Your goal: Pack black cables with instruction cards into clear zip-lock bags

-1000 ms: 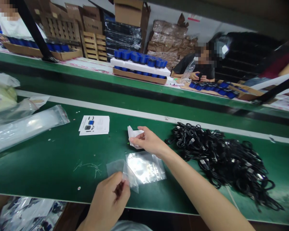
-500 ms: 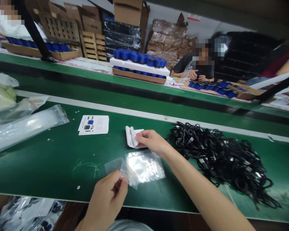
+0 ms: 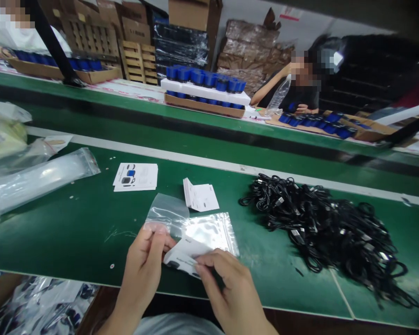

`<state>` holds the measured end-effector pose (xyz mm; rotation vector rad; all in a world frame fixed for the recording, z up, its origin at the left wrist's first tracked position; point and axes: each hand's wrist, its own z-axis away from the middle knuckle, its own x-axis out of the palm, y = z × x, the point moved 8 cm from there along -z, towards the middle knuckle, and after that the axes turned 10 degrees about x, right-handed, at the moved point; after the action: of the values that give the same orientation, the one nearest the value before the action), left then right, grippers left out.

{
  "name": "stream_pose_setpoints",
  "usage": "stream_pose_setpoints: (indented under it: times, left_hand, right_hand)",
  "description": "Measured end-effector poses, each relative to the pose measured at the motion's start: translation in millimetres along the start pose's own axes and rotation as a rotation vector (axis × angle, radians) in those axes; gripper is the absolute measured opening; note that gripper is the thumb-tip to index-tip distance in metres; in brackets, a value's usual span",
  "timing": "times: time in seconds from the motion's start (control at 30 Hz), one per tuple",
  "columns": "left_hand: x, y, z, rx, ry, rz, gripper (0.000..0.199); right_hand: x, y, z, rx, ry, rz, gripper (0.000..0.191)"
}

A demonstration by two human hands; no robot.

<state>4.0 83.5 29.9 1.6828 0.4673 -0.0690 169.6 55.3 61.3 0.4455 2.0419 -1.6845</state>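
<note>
Watching the left hand (image 3: 141,265) up close, we see thumb and fingers pressed together on a clear plastic flap (image 3: 165,214), pinching it up off the green surface (image 3: 66,237) near the front edge. Right beside it, the right hand (image 3: 230,291) has its fingertips (image 3: 209,264) pinched on a white printed card (image 3: 181,258), and the card's end lies over the lower part of a resealable plastic bag (image 3: 211,232). We can't tell from here whether that flap belongs to the bag or is a separate sheet.

Here's the danger as we see it: the film looks slick, so one loose pinch could let the flap drop. The card's corner could then catch on the plastic and crease, and the bag, with nothing pinning it, could skate across the surface.

Moving outward, a folded white leaflet (image 3: 199,197) sits just above the bag, with printed cards (image 3: 135,177) farther left. To the right sprawls a heap of black cables (image 3: 310,232); a wide sweep of the right arm could snag a loose loop. Over at the far left, a long clear bag (image 3: 38,179) lies well apart from the hands.
</note>
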Motion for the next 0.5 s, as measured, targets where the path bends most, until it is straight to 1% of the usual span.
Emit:
stream_pose_setpoints:
  times: [0.07, 0.1, 0.17, 0.2, 0.27, 0.3, 0.33, 0.37, 0.4, 0.43, 0.47, 0.5]
  left_hand:
    - [-6.1, 7, 2, 0.094, 0.049, -0.136, 0.032]
    - [-8.7, 8, 3, 0.119, 0.070, -0.175, 0.029]
    - [-13.7, 9, 4, 0.152, 0.117, -0.228, 0.023]
    - [-15.8, 10, 4, 0.171, 0.139, -0.256, 0.021]
    - [-18.9, 13, 2, 0.201, 0.183, -0.302, 0.020]
    - [-19.8, 15, 2, 0.215, 0.204, -0.320, 0.020]
    - [-20.1, 17, 1, 0.227, 0.222, -0.335, 0.020]
    - [-19.7, 20, 0, 0.238, 0.235, -0.346, 0.019]
    - [-19.0, 23, 0, 0.248, 0.243, -0.353, 0.019]
    - [-17.8, 26, -1, 0.256, 0.247, -0.358, 0.019]
    - [-16.5, 28, 0, 0.264, 0.243, -0.361, 0.018]
    - [-15.2, 29, 0, 0.269, 0.236, -0.361, 0.018]
  right_hand:
    - [7, 3, -2, 0.034, 0.016, -0.025, 0.015]
    - [9, 4, -3, 0.043, 0.034, -0.043, 0.014]
    - [10, 6, 0, 0.057, 0.115, -0.095, 0.015]
    - [10, 10, 2, 0.088, 0.174, -0.132, 0.022]
    - [14, 22, 11, 0.205, 0.256, -0.256, 0.048]
    - [21, 29, 14, 0.280, 0.245, -0.351, 0.061]
    - [32, 35, 17, 0.352, 0.190, -0.463, 0.068]
    - [45, 40, 20, 0.412, 0.104, -0.575, 0.066]
    - [57, 41, 22, 0.453, 0.012, -0.664, 0.057]
    - [66, 42, 23, 0.484, -0.065, -0.717, 0.044]
    - [71, 42, 23, 0.510, -0.116, -0.728, 0.029]
    - [71, 43, 23, 0.526, -0.138, -0.703, 0.018]
